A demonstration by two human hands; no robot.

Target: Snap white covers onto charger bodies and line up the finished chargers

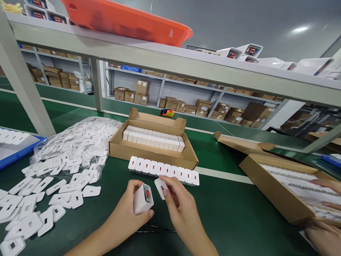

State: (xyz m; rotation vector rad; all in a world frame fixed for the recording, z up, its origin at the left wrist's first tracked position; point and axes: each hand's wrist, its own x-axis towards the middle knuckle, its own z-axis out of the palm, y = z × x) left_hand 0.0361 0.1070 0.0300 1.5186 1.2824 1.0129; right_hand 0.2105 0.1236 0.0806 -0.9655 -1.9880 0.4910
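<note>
My left hand [133, 209] is closed around a white charger housing [142, 204]; its open end faces up and right, showing a red part and circuit inside. Pinched in my right hand [183, 209] is a white end cap [161, 188] with a small rectangular slot, held just right of the housing and apart from it. Beyond my hands stands a row of white chargers [153, 168] with caps on and red slots showing. Loose white caps [55, 199] lie to the left, some spilling from a clear plastic bag [80, 138].
Behind the row is an open cardboard box [151, 156] filled with white units. Another person's hands [322, 227] reach into a second box [277, 193] at right. An overhead shelf [160, 58] carries an orange bin [128, 21] and more housings [250, 50]. A blue tray [26, 153] sits far left.
</note>
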